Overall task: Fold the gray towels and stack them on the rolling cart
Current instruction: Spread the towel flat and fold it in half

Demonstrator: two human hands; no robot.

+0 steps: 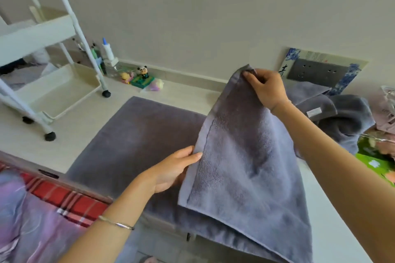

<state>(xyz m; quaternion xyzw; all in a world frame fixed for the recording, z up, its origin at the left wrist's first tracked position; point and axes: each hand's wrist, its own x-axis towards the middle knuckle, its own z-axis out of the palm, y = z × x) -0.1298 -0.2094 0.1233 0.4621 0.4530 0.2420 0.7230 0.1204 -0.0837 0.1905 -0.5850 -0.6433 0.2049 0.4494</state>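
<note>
A gray towel lies spread on the white surface, its right half lifted and folded over toward the left. My right hand pinches the raised far corner up high. My left hand grips the lifted half's left edge lower down. More crumpled gray towels are piled at the right, behind my right arm. The white rolling cart stands at the upper left, its lower tray showing nothing in it.
Small toy figures and bottles sit by the wall beside the cart. A gray wall socket is at the right. Pink and green items lie at the far right. Red plaid and purple fabric fills the lower left.
</note>
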